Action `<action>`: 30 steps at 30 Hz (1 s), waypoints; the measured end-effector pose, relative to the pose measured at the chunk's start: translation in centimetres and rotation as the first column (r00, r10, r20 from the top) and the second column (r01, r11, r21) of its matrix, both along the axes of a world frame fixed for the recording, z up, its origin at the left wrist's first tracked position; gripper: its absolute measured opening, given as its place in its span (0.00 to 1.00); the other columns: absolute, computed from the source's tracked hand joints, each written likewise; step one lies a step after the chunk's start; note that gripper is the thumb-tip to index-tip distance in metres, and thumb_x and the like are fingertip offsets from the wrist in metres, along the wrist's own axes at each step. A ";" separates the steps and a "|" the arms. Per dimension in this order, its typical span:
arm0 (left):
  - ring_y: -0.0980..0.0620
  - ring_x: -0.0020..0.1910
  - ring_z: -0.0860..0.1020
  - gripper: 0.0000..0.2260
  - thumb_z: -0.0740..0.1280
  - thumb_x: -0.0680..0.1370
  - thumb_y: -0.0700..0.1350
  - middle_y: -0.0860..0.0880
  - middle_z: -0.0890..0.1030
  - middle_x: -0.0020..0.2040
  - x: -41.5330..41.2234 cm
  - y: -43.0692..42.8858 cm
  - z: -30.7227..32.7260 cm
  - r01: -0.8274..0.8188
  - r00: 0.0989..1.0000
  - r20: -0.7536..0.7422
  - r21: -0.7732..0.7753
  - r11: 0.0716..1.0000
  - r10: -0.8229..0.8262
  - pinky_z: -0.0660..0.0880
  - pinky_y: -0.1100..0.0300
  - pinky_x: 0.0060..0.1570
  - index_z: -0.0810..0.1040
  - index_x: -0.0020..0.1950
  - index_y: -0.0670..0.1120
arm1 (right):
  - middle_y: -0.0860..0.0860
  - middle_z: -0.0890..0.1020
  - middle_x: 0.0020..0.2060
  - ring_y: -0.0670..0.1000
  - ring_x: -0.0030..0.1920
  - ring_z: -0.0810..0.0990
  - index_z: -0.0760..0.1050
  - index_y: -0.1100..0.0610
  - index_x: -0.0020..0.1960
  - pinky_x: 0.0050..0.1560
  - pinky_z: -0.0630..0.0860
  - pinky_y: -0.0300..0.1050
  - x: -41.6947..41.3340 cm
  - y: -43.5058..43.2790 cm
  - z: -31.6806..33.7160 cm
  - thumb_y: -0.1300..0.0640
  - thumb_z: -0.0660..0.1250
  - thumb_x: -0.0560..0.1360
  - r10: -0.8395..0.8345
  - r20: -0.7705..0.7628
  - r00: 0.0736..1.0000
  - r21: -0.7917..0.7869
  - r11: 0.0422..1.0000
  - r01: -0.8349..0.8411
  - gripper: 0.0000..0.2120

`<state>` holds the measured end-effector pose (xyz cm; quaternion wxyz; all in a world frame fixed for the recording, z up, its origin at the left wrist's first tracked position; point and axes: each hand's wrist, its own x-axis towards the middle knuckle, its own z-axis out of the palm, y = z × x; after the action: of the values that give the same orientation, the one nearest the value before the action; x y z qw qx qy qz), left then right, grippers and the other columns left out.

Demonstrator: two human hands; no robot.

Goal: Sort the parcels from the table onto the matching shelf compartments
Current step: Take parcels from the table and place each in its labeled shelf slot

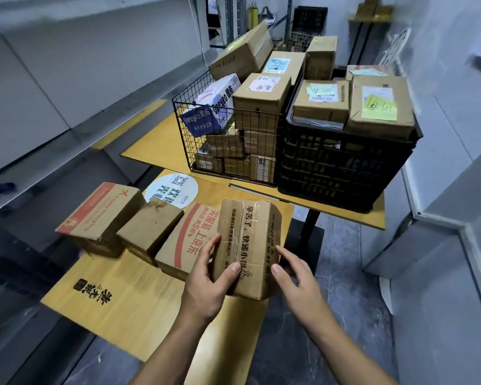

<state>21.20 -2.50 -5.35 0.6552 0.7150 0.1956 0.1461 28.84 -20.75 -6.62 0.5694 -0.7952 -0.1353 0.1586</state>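
Note:
A brown taped parcel [247, 243] with black print stands at the right edge of the near yellow table [117, 298]. My left hand [208, 282] grips its near left corner, thumb on top. My right hand [292, 273] touches its right side with fingers spread. Left of it, three more parcels lie in a row: one with red print [181, 240], a plain brown one [150, 226] and one with an orange stripe [100, 212]. The grey shelf compartments [67, 65] run along the left.
A second yellow table [156, 145] behind carries a black wire basket [228, 140] and a black plastic crate [342, 168], both piled with labelled boxes. A round white sticker [172, 188] lies on the near table. Grey tiled floor [345, 273] opens to the right.

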 end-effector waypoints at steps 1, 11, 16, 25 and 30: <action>0.57 0.63 0.76 0.29 0.74 0.72 0.52 0.58 0.75 0.65 -0.2 -0.2 0.1 -0.004 1.000 -0.003 0.054 0.999 0.005 0.79 0.50 0.56 0.67 0.69 0.66 | 0.42 0.71 0.67 0.41 0.66 0.72 0.67 0.31 0.67 0.67 0.74 0.52 -0.1 0.4 0.2 0.33 0.62 0.74 -0.007 -0.006 1.000 0.025 1.000 0.007 0.21; 0.58 0.60 0.78 0.17 0.67 0.74 0.51 0.59 0.80 0.59 -0.8 0.0 1.8 0.013 0.997 0.072 -0.003 1.000 -0.013 0.79 0.56 0.55 0.78 0.62 0.57 | 0.45 0.82 0.59 0.49 0.61 0.80 0.70 0.34 0.64 0.58 0.80 0.57 -0.1 1.7 1.0 0.43 0.72 0.71 -0.079 -0.170 0.982 0.331 0.934 0.133 0.24; 0.58 0.60 0.77 0.21 0.69 0.69 0.61 0.58 0.76 0.63 -0.4 1.2 0.9 -0.082 0.997 -0.004 0.028 0.996 0.082 0.78 0.55 0.55 0.76 0.62 0.63 | 0.53 0.84 0.57 0.56 0.59 0.82 0.71 0.46 0.68 0.60 0.76 0.69 -0.4 1.6 1.0 0.47 0.74 0.71 -0.036 -0.364 0.931 0.460 0.862 0.213 0.27; 0.57 0.61 0.78 0.24 0.70 0.72 0.53 0.63 0.79 0.60 -1.5 0.0 0.6 -0.025 1.000 0.007 -0.088 0.996 0.025 0.75 0.47 0.62 0.69 0.68 0.59 | 0.55 0.81 0.62 0.58 0.62 0.80 0.73 0.46 0.68 0.56 0.81 0.60 -0.4 1.3 0.5 0.39 0.79 0.63 0.103 -0.403 0.909 0.545 0.825 0.148 0.37; 0.56 0.64 0.76 0.28 0.70 0.71 0.58 0.59 0.78 0.64 -2.0 0.6 0.5 -0.117 0.992 -0.020 0.128 0.985 0.121 0.74 0.47 0.62 0.68 0.70 0.64 | 0.51 0.74 0.63 0.53 0.58 0.81 0.70 0.30 0.66 0.58 0.80 0.62 0.2 1.8 -0.5 0.51 0.66 0.78 -0.055 -0.126 0.991 0.266 0.960 0.087 0.21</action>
<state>19.20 -1.89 -4.85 0.5959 0.7440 0.2374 0.1869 28.99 -18.91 -7.12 0.6852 -0.7034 -0.0934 0.1644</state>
